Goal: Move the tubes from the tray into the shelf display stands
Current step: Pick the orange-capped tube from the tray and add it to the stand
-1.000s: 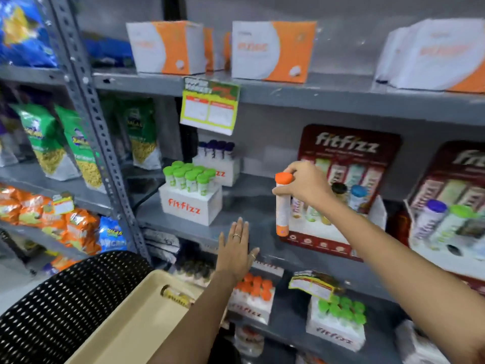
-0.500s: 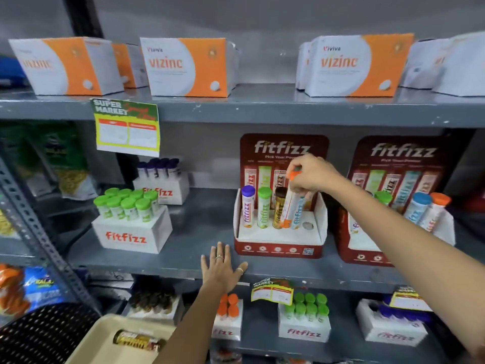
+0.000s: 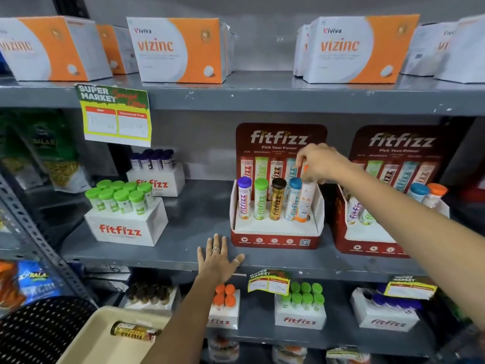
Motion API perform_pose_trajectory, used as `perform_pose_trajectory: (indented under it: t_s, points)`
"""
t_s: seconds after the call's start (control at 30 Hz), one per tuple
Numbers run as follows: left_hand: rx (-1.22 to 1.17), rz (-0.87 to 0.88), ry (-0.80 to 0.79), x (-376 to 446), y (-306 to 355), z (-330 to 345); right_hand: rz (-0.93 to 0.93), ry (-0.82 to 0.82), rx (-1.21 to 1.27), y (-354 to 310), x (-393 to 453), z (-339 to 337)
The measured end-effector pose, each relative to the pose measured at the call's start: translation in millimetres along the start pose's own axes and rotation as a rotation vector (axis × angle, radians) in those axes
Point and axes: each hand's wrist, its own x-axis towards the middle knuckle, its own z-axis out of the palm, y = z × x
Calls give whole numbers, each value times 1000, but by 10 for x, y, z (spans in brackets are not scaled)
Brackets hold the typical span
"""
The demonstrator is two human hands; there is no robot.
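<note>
The right hand (image 3: 319,162) reaches over the red fitfizz display stand (image 3: 275,235) on the middle shelf (image 3: 183,248), its fingers pinched on the top of an orange tube (image 3: 305,200) that stands at the right end of the stand's row, leaning slightly, its orange base down at the white insert. Just left of it in the same row stand a blue-capped tube (image 3: 294,198), a dark-capped gold one (image 3: 277,198), a green-capped one (image 3: 260,198) and a purple-capped one (image 3: 244,197), all upright. The left hand (image 3: 217,258) lies open and flat, fingers spread, on the front lip of the same shelf, just left of the stand and holding nothing. Lower left, a beige tray (image 3: 86,342) carries one gold tube (image 3: 135,331) lying on its side, with a black perforated basket (image 3: 34,329) beside it. A second red stand (image 3: 372,243) sits to the right, partly behind the right forearm. White fitfizz boxes (image 3: 126,229) with green-capped tubes stand further left, and orange vizinc cartons (image 3: 181,49) line the top shelf.
</note>
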Motion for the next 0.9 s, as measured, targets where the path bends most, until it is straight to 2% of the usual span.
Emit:
perform_pose_trajectory:
  t_s: [0.6, 0.9]
  points:
    - [43, -15, 18, 42, 4, 40, 70, -28, 138, 277, 96, 209]
    - [50, -21, 31, 70, -4, 75, 19, -42, 225, 357, 171, 251]
